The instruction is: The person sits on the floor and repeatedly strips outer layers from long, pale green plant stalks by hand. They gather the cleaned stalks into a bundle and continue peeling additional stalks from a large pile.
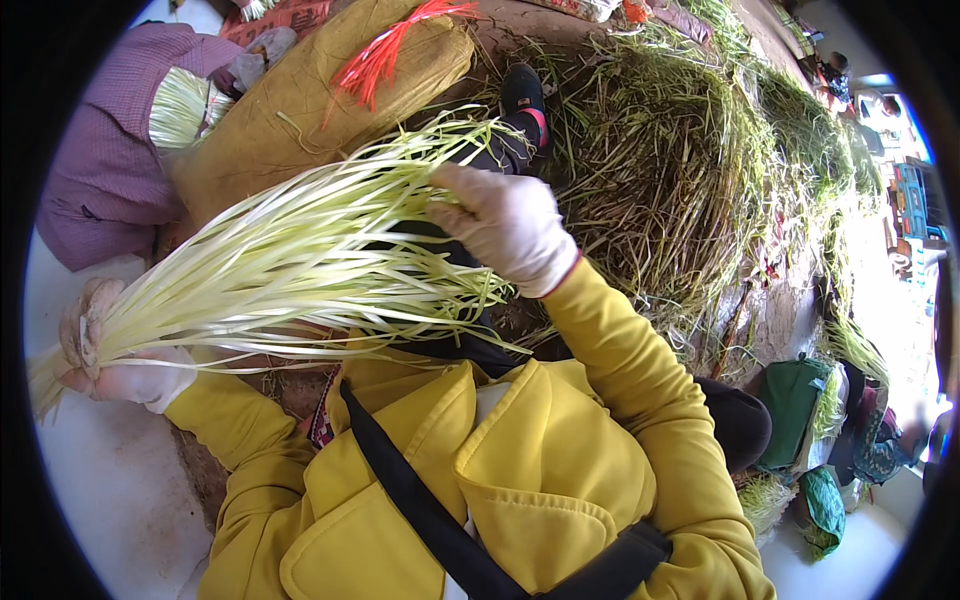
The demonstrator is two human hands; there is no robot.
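A fanned bunch of long, pale yellow-green garlic chives (300, 255) stretches across in front of me, leaf tips to the right. My left hand (90, 345), in a whitish glove, is wrapped round its narrow end at the far left. At the upper edge of the loose tips is my right hand (505, 220), also gloved. Its thumb and fingers are curled together by the leaves, slightly blurred; what they pinch, if anything, is hidden.
A tan sack-like roll (330, 110) lies ahead with red plastic strips (395, 50) on it. Beside it, a person in purple (110, 130) has another chive bunch (185, 110). Loose leaves form a large heap (670, 150) at right. Green bags (795, 410) stand lower right.
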